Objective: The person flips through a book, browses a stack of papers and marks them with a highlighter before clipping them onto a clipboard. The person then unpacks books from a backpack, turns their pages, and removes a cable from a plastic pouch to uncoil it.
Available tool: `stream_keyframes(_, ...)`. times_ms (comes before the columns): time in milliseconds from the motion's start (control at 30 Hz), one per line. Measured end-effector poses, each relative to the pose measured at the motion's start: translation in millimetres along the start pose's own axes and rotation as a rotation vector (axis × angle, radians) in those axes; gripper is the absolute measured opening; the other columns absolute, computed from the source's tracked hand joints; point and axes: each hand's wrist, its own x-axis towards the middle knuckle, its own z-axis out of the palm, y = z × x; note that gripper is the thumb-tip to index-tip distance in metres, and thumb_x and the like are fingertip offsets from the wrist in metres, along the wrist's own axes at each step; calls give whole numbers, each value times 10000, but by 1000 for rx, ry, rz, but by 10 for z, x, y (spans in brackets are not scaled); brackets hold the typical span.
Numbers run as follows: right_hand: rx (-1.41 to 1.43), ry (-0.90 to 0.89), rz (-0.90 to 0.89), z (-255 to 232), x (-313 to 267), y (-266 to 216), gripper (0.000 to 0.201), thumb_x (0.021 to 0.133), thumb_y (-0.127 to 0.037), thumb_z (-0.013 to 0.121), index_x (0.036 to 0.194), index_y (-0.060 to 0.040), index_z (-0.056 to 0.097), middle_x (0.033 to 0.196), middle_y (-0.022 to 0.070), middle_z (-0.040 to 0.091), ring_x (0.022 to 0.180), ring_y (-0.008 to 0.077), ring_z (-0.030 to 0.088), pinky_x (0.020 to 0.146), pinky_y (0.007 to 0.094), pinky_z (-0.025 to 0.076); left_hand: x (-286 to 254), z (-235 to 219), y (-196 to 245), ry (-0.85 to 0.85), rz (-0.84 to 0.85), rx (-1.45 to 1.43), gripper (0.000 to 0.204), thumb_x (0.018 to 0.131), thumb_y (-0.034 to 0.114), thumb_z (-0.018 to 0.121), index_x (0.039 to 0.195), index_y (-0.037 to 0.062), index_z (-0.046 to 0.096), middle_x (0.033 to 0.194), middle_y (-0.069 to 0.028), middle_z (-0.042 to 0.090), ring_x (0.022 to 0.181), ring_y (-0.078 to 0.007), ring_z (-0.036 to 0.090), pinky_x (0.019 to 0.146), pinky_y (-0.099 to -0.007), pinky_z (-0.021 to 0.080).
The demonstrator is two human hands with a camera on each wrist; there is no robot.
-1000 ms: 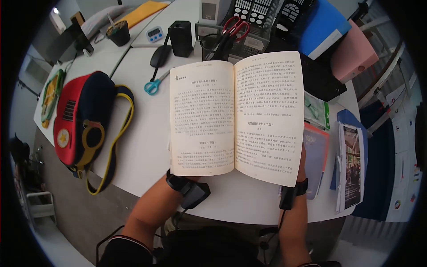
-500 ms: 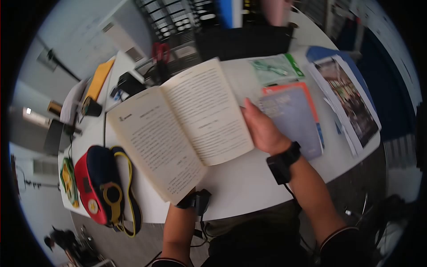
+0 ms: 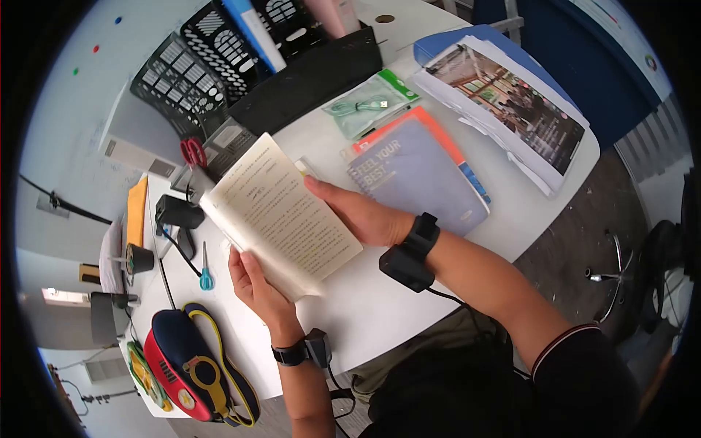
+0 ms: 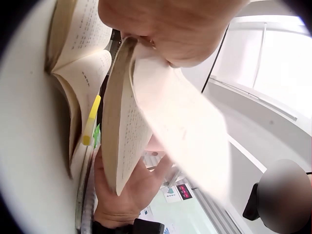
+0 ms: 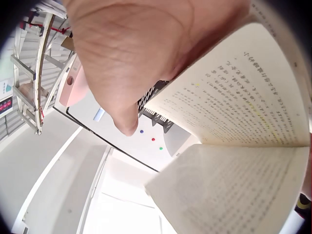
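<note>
open book (image 3: 292, 219), one, paper-leaved: being held above the white table (image 3: 380, 314), between both hands. left hand (image 3: 266, 296): gripping the book's lower left edge. right hand (image 3: 369, 219): holding the book's right edge between thumb and fingers, the fingers partly hiding behind it. loose leaf (image 4: 190, 112): blurring as it is swinging out from the page block. progress, as judged: opening is done; leafing seems to be under way, that leaf not yet settling; how many pages are remaining, cannot tell. second open book (image 4: 80, 27): lying beneath the held book. yellow highlighter (image 4: 91, 122): resting by those lower pages.

writing: the held book is carrying chinese characters, too small for reading, some yellow-marked. purple notebook (image 3: 431, 182), right of the book: showing "feel your best". orange cover (image 3: 440, 135): peeping from under the notebook. photo-printed sheets (image 3: 511, 102): lying farther right of the book, their small print defying reading. brand names: none showing legibly.
</note>
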Motion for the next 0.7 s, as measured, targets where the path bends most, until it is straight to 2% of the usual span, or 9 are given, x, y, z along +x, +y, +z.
stream_keyframes(33,-31,21,5,12,-13,-15,707,1009,-558,448,1484,-38,386,1430,129,520,1271,190,535,1051,330,451,-26,120,106,-12,3,-115,549,1018,193,562,1462,-39,340,1273,-157,603,1102,-179,609,949,-294,487)
stream_keyframes(67,-63,39,11,25,-18,-30,731,997,-567,469,1486,-31,378,1430,137,518,1278,199,532,1052,340,454,-56,168,132,-17,-13,-83,515,1014,192,566,1449,0,368,1294,-161,591,1114,-206,619,943,-323,511)
stream_keyframes(267,24,0,13,-8,-12,-16,765,977,-573,506,1493,-26,364,1440,159,509,1258,222,558,1058,362,455,-116,187,292,-166,-16,-10,642,964,76,590,1512,-9,267,1407,-187,505,1211,-262,573,996,-357,486)
stream_keyframes(333,-120,81,68,-16,-24,-11,771,960,-619,500,1458,-38,408,1369,140,566,1191,212,598,1006,357,488,-136,121,469,-198,-82,-119,648,950,36,578,1514,-14,263,1408,-190,507,1225,-270,567,1019,-364,471)
stream_keyframes(367,-106,64,73,-53,-17,1,771,960,-619,500,1458,-38,408,1369,140,566,1191,212,598,1006,357,488,-135,14,500,-183,-97,-161,711,912,28,640,1516,-5,266,1393,-182,518,1232,-268,560,1044,-363,449)
stream_keyframes(433,-95,58,174,-158,34,29,651,1010,-576,422,1415,-68,460,1305,119,607,1167,196,605,946,338,502,-143,-293,533,-144,-115,-121,675,918,30,628,1502,-15,292,1372,-181,539,1214,-255,573,1032,-354,459)
stream_keyframes(467,-102,94,149,-101,10,-21,641,1014,-594,381,1362,-69,500,1230,108,643,1086,193,638,915,329,511,-169,-446,580,-112,-124,-97,654,924,29,619,1495,-18,304,1363,-180,548,1201,-248,582,1027,-349,463)
stream_keyframes(567,-76,75,142,-112,20,-40,671,1011,-608,358,1354,-52,510,1227,127,647,1066,211,652,893,324,524,-217,-925,634,-23,-181,-75,611,936,22,598,1483,-23,328,1341,-178,567,1174,-237,600,1006,-339,478)
stream_keyframes(700,-124,110,120,-116,28,-47,688,1001,-616,369,1328,-33,533,1212,153,655,1045,219,662,859,317,540,-282,-1323,613,38,-250,0,602,942,31,597,1481,-23,335,1322,-170,581,1164,-233,607,978,-342,497)
